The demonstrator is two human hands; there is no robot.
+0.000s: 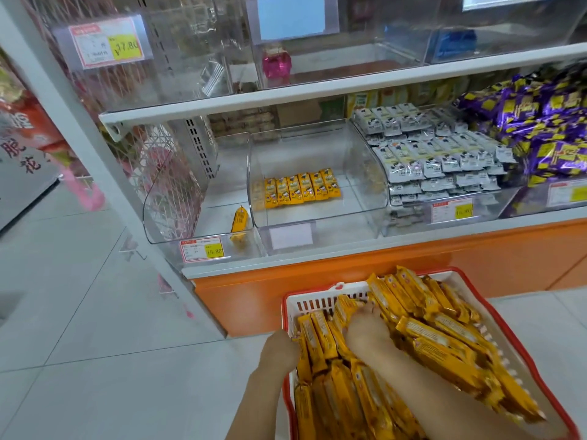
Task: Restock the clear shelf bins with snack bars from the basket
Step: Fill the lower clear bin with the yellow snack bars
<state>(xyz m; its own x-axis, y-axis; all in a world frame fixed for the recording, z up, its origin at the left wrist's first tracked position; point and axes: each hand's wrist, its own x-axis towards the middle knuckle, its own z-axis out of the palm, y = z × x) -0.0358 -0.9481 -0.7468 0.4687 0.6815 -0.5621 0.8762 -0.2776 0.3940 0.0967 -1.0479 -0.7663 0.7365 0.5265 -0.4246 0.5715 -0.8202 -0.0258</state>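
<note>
head view: right hand point(365, 325) is digging among yellow wrapped snack bars point(444, 344) in the red-rimmed white basket point(317, 301), left hand point(279, 347) at its edge, both grips hidden; slick bars could be spilling short of the clear plastic bin point(317, 214).

The basket point(317, 300) of snack bars point(444, 344) sits before the shelf point(349, 246), whose middle bin point(320, 214) holds a row point(301, 188).
</note>
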